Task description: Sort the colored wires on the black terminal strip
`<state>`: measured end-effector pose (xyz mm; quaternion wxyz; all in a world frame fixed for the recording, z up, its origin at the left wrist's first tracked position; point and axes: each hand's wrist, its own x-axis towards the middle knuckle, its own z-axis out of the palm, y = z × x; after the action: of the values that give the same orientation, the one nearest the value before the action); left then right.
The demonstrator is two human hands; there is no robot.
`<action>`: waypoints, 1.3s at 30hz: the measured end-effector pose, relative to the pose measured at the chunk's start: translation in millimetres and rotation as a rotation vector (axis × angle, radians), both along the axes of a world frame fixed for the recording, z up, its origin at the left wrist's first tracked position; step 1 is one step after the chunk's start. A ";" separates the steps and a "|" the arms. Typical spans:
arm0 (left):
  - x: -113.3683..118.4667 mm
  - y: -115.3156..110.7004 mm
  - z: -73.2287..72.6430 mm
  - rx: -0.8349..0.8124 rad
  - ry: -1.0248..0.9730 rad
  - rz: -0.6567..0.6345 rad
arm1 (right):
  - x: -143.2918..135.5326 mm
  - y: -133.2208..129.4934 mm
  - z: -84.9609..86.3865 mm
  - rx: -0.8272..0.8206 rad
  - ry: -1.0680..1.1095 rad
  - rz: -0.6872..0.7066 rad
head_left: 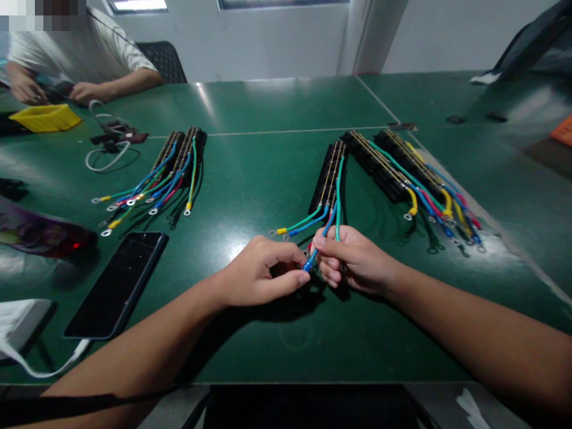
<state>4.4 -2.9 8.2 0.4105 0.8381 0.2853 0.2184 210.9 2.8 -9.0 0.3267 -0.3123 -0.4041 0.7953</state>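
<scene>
Between the thumb and fingers of my left hand (268, 271) is the blue sleeved end of a blue wire (328, 223). My right hand (351, 256) grips the same blue wire higher up, and a green wire (339, 196) also runs into its fingers. Both wires come from a black terminal block (325, 173) with brass-coloured strips, lying tilted on the table beyond my hands. A green wire with a yellow-sleeved ring lug (280, 231) and another blue wire spread to its left. A bit of red shows beside my right fingertips, mostly hidden.
Two more wired terminal blocks (384, 170) lie to the right, others (181, 155) to the left. A phone (117, 286) on a white cable, a bottle (44, 229) and a yellow tray (47, 118) are at left. A person (84, 65) sits across the green table (268, 173).
</scene>
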 end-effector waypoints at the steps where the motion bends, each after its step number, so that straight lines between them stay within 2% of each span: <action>1: 0.3 -0.1 0.1 0.013 0.003 -0.002 | 0.1 -0.2 -0.3 -0.001 0.002 -0.001; 9: 1.1 -0.2 3.0 -0.081 0.037 -0.019 | 3.1 1.9 -1.7 -0.015 0.060 0.073; 11: 1.8 -0.9 2.2 -0.141 0.024 0.000 | 2.7 1.7 -1.6 -0.013 0.058 0.053; 13: 3.0 -1.8 0.4 -0.293 -0.011 0.030 | 1.7 1.2 -1.3 -0.012 0.052 0.019; 15: 4.3 -2.0 -1.9 -0.516 -0.083 0.050 | 0.8 0.8 -1.2 -0.004 0.049 0.003; 18: 5.5 -0.7 -4.8 -0.834 -0.217 0.024 | 0.5 0.8 -2.3 0.022 0.059 0.003; 24: 7.7 1.2 -5.0 -1.131 -0.432 0.010 | 1.6 2.2 -5.8 0.042 0.077 0.013; 28: 10.6 -0.7 -3.7 -1.188 -0.436 0.047 | 1.7 2.5 -5.3 0.052 0.076 0.020; 35: 11.6 -1.3 -4.5 -1.154 -0.396 0.136 | 0.4 1.4 -4.6 0.057 0.048 0.013; 39: 10.0 -1.4 -4.2 -1.164 -0.362 0.141 | 0.7 0.6 -3.8 0.053 0.029 0.012</action>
<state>14.4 -4.3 4.0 0.8273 0.4052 0.3382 0.1924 211.6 3.4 -12.8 0.3358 -0.2894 -0.4220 0.7908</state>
